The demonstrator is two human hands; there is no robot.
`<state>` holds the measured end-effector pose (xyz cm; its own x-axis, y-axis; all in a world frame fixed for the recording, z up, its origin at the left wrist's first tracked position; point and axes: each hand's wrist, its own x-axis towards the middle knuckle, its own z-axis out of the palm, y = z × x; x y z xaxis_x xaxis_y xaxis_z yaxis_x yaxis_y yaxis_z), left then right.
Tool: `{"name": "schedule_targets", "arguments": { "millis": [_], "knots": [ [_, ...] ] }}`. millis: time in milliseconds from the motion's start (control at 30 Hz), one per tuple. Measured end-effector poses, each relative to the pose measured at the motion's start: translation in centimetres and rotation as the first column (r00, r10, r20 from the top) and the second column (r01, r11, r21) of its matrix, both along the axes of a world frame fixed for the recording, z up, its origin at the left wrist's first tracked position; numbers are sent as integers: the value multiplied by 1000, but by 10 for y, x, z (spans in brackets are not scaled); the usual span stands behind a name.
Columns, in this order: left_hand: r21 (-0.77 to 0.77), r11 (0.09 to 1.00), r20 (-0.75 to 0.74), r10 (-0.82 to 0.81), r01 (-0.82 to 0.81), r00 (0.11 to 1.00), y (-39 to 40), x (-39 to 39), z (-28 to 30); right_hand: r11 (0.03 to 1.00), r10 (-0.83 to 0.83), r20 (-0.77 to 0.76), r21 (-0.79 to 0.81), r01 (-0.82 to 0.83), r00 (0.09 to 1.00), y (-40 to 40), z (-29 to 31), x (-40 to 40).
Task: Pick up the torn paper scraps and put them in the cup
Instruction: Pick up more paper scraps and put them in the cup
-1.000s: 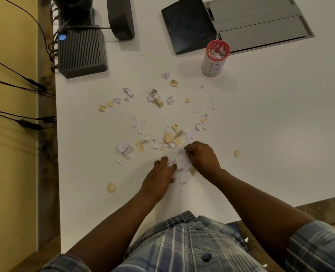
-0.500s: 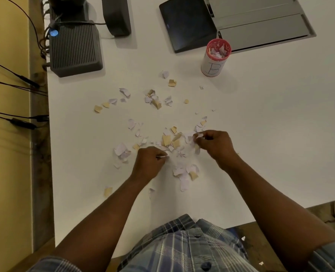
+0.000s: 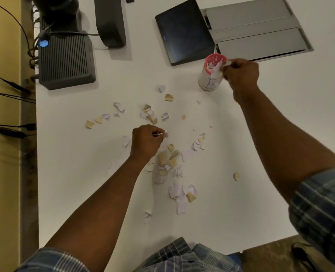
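Torn white and tan paper scraps (image 3: 168, 161) lie scattered over the middle of the white table (image 3: 261, 134). A white cup with a red rim (image 3: 210, 81) stands at the back, with scraps inside it. My right hand (image 3: 241, 73) hovers at the cup's right rim, pinching white scraps that hang over the opening. My left hand (image 3: 146, 141) is down among the scattered scraps, its fingers closed on a small white piece.
A dark tablet (image 3: 184, 32) and a grey panel (image 3: 259, 30) lie behind the cup. A ribbed black box (image 3: 64, 61) with a blue light and a dark stand (image 3: 110, 22) sit at the back left. Cables run down the left edge.
My right hand has lifted from the pile and carried scraps to the cup. My left hand shifted slightly forward and holds a white piece.
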<state>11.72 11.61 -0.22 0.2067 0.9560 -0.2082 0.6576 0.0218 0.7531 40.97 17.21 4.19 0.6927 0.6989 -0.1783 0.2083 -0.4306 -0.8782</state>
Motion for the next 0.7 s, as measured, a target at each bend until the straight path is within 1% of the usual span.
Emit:
{"name": "schedule_targets", "arguments": {
  "millis": [133,200,267,300,367,400,467,500,600,700],
  "knots": [
    [-9,1000,10,30,-30,999,15,5,-2,996,83,275,-45,-74,958,38,-7,12],
    [0,999,5,34,-34,999,19,3,-3,984,168,412,-118,-130,896,52,-14,17],
    [17,999,0,33,-33,999,21,0,-4,952,291,513,-238,-192,808,63,-21,19],
    [23,999,-5,33,-33,999,21,-1,-5,926,356,525,-312,-214,773,68,-24,20],
    [27,999,-21,35,-34,999,21,-4,-6,842,493,495,-479,-249,716,75,-30,19],
    [25,999,-28,37,-36,999,20,-5,-7,804,547,498,-535,-258,673,77,-32,17],
    [24,999,-29,41,-40,999,19,-6,-7,772,601,553,-589,-239,578,84,-34,16],
    [26,999,-24,40,-39,999,18,-6,-6,759,613,557,-612,-221,560,86,-34,14],
    [41,999,-5,30,-30,1000,17,-3,-3,695,647,492,-695,-185,583,94,-33,14],
    [49,998,23,27,-28,999,18,0,1,608,726,437,-768,-199,531,99,-28,15]
  ]
}}
